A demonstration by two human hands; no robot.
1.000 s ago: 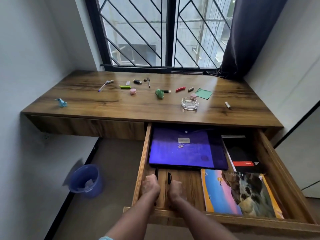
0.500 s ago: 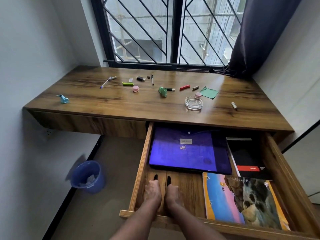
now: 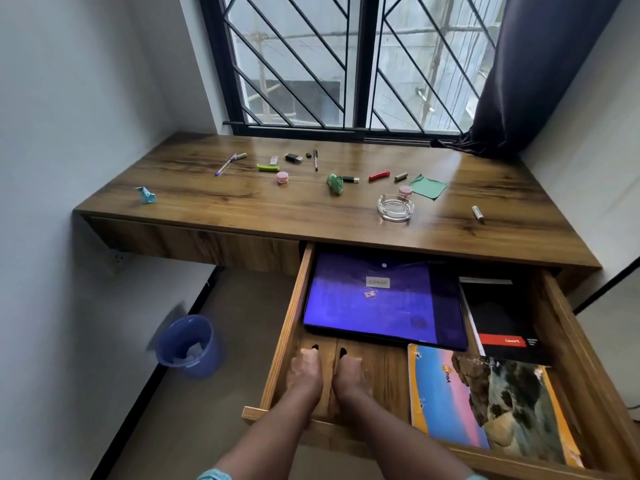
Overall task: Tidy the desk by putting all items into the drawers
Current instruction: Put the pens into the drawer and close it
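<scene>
Ashtray [image 3: 396,207]: glass, prob. fragile; best gripped by rim.
L hand [image 3: 304,374], R hand [image 3: 351,375]: fingers curled in drawer [image 3: 289,323]; hold unclear.

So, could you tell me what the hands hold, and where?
The left hand and right hand lie curled on wooden panels by dark slots in the drawer; whether they grip cannot be told.

Two bare forearms [image 3: 277,427] below light teal sleeves [image 3: 212,475]

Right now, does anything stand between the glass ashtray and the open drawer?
Nothing visible does. Bare desk top lies between the glass ashtray and the front edge. The open drawer below it holds a flat purple folder there.
</scene>
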